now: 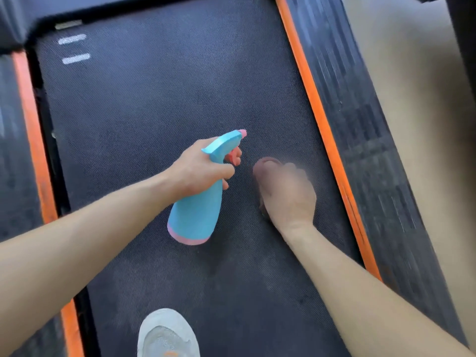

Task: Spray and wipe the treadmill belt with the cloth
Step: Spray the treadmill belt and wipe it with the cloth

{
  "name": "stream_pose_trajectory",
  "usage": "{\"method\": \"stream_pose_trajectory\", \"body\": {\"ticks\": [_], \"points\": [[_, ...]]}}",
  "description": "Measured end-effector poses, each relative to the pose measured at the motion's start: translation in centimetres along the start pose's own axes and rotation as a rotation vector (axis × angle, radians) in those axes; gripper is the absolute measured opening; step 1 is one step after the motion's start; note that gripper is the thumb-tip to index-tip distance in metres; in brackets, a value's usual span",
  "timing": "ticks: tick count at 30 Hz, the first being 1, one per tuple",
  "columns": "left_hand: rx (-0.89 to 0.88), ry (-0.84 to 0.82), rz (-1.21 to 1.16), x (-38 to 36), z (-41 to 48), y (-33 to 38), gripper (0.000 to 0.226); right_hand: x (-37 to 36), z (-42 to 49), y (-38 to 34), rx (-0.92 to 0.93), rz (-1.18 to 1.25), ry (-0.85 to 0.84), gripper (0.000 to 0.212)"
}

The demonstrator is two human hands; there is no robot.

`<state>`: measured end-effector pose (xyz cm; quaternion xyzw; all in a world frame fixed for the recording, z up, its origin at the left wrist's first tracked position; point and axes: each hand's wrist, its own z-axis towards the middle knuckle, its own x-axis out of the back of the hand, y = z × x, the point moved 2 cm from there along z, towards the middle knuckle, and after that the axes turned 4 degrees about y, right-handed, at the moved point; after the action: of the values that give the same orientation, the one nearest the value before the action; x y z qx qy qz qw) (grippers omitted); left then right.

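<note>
My left hand point(203, 168) grips a blue spray bottle point(197, 215) with a pink base and pink trigger, a finger on the trigger and the nozzle aimed up and right. My right hand point(287, 194) presses down on a dark reddish cloth point(268, 161), of which only an edge shows under the blurred fingers. Both are over the middle of the black textured treadmill belt point(154, 104). The bottle hangs above the belt, just left of the right hand.
Orange strips point(322, 119) and black ribbed side rails point(365, 140) run along both sides of the belt. A grey shoe point(167, 333) stands on the belt at the bottom. The black motor cover point(38, 19) lies at the top. Beige floor point(417, 99) lies to the right.
</note>
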<state>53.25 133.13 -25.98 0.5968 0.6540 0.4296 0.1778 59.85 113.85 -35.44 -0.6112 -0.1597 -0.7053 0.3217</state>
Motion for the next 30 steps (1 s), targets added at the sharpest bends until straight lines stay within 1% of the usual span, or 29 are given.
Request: {"method": "stream_pose_trajectory", "body": {"ticks": [2, 4, 6, 7, 8, 9, 11, 12, 13, 14, 16, 17, 19, 21, 22, 23, 25, 26, 28, 29, 30], "points": [[0.023, -0.003, -0.002, 0.2, -0.2, -0.1, 0.047, 1.3, -5.4, 1.0, 0.053, 0.040, -0.066, 0.043], [0.033, -0.006, 0.008, 0.4, -0.4, -0.5, 0.043, 2.2, -8.6, 1.7, 0.194, 0.042, -0.124, 0.045], [0.037, -0.006, 0.020, 0.6, -0.8, -0.9, 0.042, 1.8, -6.8, 2.2, 0.294, 0.041, -0.111, 0.039], [0.039, -0.010, 0.025, 0.6, -1.0, -1.2, 0.043, 1.2, -4.8, 2.0, 0.295, 0.030, -0.084, 0.035], [0.043, -0.008, 0.027, 0.8, -1.3, -1.5, 0.045, 0.6, -2.4, 1.5, 0.252, 0.010, -0.047, 0.032], [0.047, 0.000, 0.030, 1.1, -1.6, -1.8, 0.045, -0.1, 0.1, 0.9, 0.171, -0.017, -0.001, 0.031], [0.056, 0.020, 0.049, 1.7, -2.1, -2.4, 0.045, -1.2, 4.4, 0.1, -0.038, -0.049, 0.062, 0.032], [0.063, 0.033, 0.053, 1.9, -2.3, -2.7, 0.046, -1.4, 5.1, -0.4, -0.117, -0.047, 0.069, 0.033], [0.066, 0.043, 0.049, 2.2, -2.5, -2.8, 0.046, -1.3, 4.7, -1.0, -0.150, -0.049, 0.075, 0.033], [0.069, 0.051, 0.039, 2.4, -2.6, -3.0, 0.047, -1.1, 3.3, -1.6, -0.142, -0.045, 0.079, 0.033], [0.076, 0.061, 0.035, 2.7, -2.8, -3.1, 0.045, -0.2, -1.6, -2.8, -0.032, -0.004, 0.049, 0.030], [0.075, 0.061, 0.041, 2.8, -2.9, -3.1, 0.044, 0.3, -4.5, -3.3, 0.060, 0.030, 0.010, 0.028], [0.069, 0.067, 0.033, 2.8, -3.1, -3.0, 0.045, 1.0, -9.1, -4.0, 0.304, 0.091, -0.076, 0.028], [0.057, 0.066, 0.002, 2.4, -3.4, -3.0, 0.047, 0.8, -8.4, -3.1, 0.534, 0.083, -0.104, 0.028], [0.046, 0.066, -0.011, 2.3, -3.4, -3.1, 0.047, 0.3, -6.2, -2.5, 0.554, 0.048, -0.086, 0.026], [0.037, 0.061, -0.015, 2.2, -3.6, -3.1, 0.050, -0.1, -3.4, -1.9, 0.484, 0.011, -0.045, 0.025], [0.028, 0.055, -0.025, 2.1, -4.0, -3.2, 0.057, -0.8, 2.8, -0.4, 0.180, -0.061, 0.064, 0.029], [0.026, 0.056, -0.038, 2.1, -4.0, -3.4, 0.058, -0.9, 4.3, -0.1, 0.053, -0.072, 0.088, 0.031], [0.026, 0.055, -0.057, 2.3, -4.2, -3.5, 0.056, -0.7, 2.6, -1.2, -0.049, -0.046, 0.088, 0.034], [0.026, 0.055, -0.059, 2.4, -4.2, -3.4, 0.052, -0.4, -0.2, -2.0, -0.040, -0.019, 0.063, 0.035], [0.030, 0.060, -0.060, 2.5, -4.2, -3.5, 0.050, 0.1, -3.8, -2.8, 0.008, 0.013, 0.025, 0.036]]}}
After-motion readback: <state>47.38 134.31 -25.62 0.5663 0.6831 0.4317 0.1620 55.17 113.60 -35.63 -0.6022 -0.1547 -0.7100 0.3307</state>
